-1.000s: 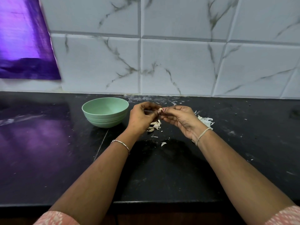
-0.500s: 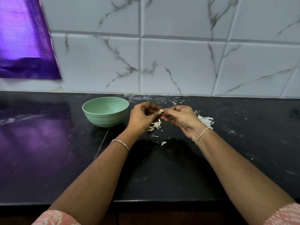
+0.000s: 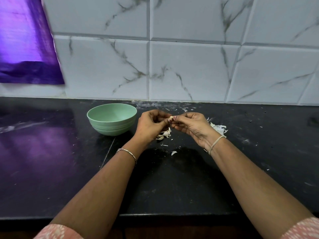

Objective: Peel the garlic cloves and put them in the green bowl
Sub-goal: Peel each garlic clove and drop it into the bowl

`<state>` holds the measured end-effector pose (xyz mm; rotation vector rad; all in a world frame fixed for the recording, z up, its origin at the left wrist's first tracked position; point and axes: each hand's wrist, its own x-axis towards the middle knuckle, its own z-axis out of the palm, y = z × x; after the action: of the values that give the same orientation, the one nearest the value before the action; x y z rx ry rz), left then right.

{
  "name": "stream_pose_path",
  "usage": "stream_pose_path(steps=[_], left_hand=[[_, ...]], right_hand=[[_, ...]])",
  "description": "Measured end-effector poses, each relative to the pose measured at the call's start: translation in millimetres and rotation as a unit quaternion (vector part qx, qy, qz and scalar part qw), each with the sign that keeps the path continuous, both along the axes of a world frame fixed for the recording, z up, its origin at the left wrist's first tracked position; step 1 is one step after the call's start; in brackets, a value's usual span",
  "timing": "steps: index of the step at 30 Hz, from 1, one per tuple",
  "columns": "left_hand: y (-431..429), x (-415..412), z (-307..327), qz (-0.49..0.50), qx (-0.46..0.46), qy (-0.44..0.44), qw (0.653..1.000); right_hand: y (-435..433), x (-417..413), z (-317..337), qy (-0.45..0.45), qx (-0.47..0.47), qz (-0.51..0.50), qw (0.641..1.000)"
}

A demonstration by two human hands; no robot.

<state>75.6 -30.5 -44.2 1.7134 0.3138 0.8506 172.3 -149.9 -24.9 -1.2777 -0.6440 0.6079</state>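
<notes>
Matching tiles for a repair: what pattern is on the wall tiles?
The wall tiles are white with grey marble-like veining; the head view shows it.

No legible writing
The green bowl (image 3: 112, 126), tabletop (image 3: 172, 187) and wall tiles (image 3: 189, 69) show no letters, numbers or labels.

A: Work surface?
B: Polished black stone countertop (image 3: 172, 187), spanning 3 through 9 o'clock, front edge at 6.

A: Behind it?
B: Glossy white wall tiles with grey marble veining (image 3: 189, 69), 11 to 2 o'clock, meeting the stone at its back edge.

A: At 10 o'clock?
B: Shiny purple sheet (image 3: 25, 40), flat against the tiles, lower edge above the stone. Material unclear.

A: The glow at 9?
B: Purple reflection (image 3: 43, 144) on the stone.

A: Marks?
B: White chalky smears (image 3: 184, 109) at 2 o'clock by the wall. Pale specks (image 3: 246, 140) toward 4. Thin pale straight line (image 3: 108, 150) at 8.
</notes>
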Motion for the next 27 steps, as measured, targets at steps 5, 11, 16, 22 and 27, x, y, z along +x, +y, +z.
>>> stream_pose_path(steps=[5,11,16,22,27], left_hand=[[-1.0,-0.1,-0.5,-0.006,-0.023,0.005,1.000],[-2.4,-0.1,1.2,0.002,-0.049,0.006,0.999],[-2.6,1.3,-1.3,0.025,-0.030,0.022,0.999],[-4.4,1.4,-1.3,0.027,-0.026,0.036,0.999],[-4.1,1.1,-2.6,0.037,-0.017,0.036,0.999]], right_hand=[[2.1,-0.4,-1.9,-0.016,-0.006,-0.015,1.000],[2.7,-0.7,-0.3,-0.024,-0.006,-0.018,1.000],[4.3,-0.1,-3.3,-0.070,-0.021,-0.045,0.996],[4.3,1.9,-6.1,-0.117,-0.033,-0.067,0.990],[8.1,2.0,-9.0,-0.174,-0.038,-0.085,0.980]])
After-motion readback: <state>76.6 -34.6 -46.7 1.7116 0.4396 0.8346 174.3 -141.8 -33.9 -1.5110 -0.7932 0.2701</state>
